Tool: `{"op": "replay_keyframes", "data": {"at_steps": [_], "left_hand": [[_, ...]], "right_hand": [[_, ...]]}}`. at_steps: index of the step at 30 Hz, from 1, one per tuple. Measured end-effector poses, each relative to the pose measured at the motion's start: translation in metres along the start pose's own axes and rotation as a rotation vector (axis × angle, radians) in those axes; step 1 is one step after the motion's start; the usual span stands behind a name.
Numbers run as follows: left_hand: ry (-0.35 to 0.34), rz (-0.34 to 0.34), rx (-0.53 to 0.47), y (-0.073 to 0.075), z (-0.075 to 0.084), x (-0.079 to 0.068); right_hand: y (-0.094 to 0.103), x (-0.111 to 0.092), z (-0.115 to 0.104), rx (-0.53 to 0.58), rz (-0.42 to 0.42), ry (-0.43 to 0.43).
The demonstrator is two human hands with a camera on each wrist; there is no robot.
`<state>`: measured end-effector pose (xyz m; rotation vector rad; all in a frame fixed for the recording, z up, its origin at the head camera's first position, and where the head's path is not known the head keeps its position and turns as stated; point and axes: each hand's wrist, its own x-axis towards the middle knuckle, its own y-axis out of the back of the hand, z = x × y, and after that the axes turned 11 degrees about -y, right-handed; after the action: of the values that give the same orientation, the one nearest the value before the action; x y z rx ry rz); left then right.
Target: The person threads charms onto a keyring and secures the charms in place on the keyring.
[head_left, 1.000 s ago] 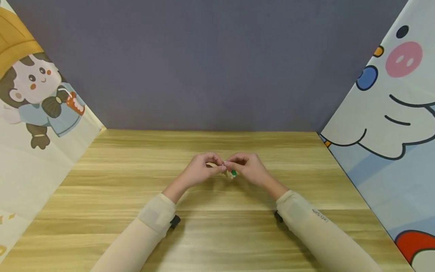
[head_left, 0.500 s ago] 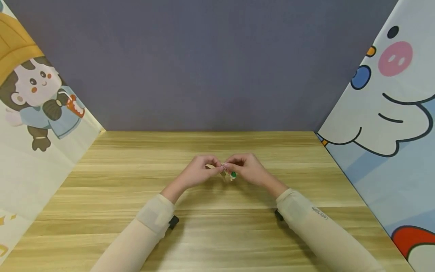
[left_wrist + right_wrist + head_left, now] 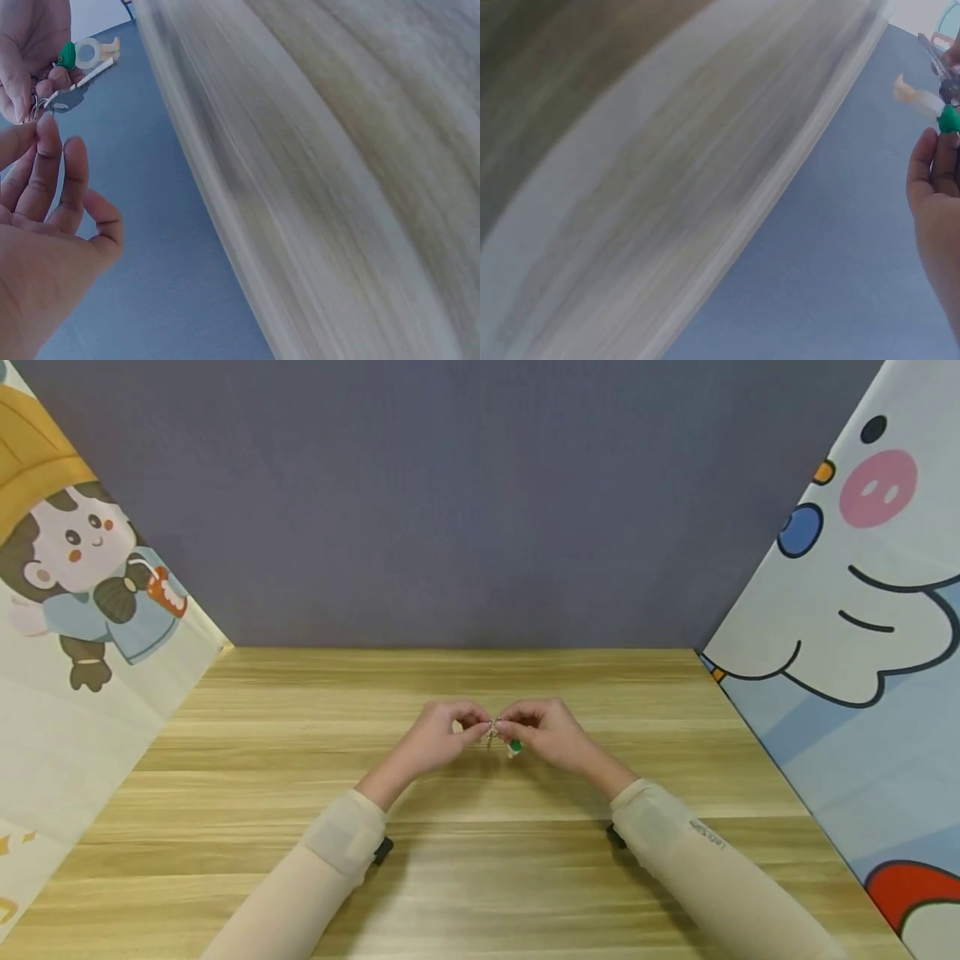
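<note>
Above the table, my left hand (image 3: 441,737) and right hand (image 3: 551,732) meet fingertip to fingertip. Both pinch a small metal key ring (image 3: 35,105) between thumb and index finger. A small charm hangs by the right fingers; its green part (image 3: 67,55) joins a white part and pale feet (image 3: 904,89). A slim silver key (image 3: 930,51) shows in the right wrist view and hangs below the fingertips in the head view. The fingertips partly hide the ring, so how the key sits on it cannot be made out.
The hands are over a wood-grain table (image 3: 480,877). A grey panel (image 3: 465,510) stands behind it. Printed cartoon panels rise at the left (image 3: 45,710) and right (image 3: 922,718). Each beige sleeve (image 3: 300,877) has a small dark device at the cuff.
The fingertips have drawn slightly apart at the ring, and the key now hangs more plainly below them. The charm still dangles by the right hand. The head view has shifted a little.
</note>
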<state>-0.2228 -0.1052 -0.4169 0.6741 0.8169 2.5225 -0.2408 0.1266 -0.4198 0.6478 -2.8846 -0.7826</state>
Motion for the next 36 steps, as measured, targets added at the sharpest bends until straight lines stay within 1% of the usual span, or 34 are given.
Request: {"op": "replay_keyframes", "data": {"at_steps": [5,12,17,21,24,27,32,36], "left_hand": [[0.024,-0.025,-0.020,-0.0004,0.0013,-0.0012],[0.065,-0.036,-0.094,-0.0010,0.0023,-0.0025],[0.070,-0.041,-0.111,-0.0014,0.0008,-0.0021],[0.066,-0.038,-0.132,-0.0006,-0.0003,-0.0012],[0.067,-0.036,-0.177,0.0001,-0.0004,-0.0005],[0.077,-0.031,-0.249,0.0007,0.0001,-0.0004],[0.083,-0.026,-0.343,0.0028,0.0028,-0.0010],[0.089,-0.016,-0.423,0.0038,0.0038,-0.0016]], "right_hand": [[0.0004,-0.0017,-0.0010,0.007,0.000,-0.005],[0.0008,0.0001,-0.0002,-0.012,-0.003,-0.014],[0.0001,0.0004,0.0019,-0.011,0.001,-0.030],[-0.0008,-0.0003,0.0021,0.019,0.011,-0.045],[-0.0007,-0.0010,0.0022,0.057,0.015,-0.064],[-0.0010,-0.0010,0.0019,0.103,0.016,-0.075],[-0.0002,-0.0014,0.0002,0.178,0.011,-0.061],[0.0010,-0.0019,-0.0014,0.229,0.014,-0.071]]}}
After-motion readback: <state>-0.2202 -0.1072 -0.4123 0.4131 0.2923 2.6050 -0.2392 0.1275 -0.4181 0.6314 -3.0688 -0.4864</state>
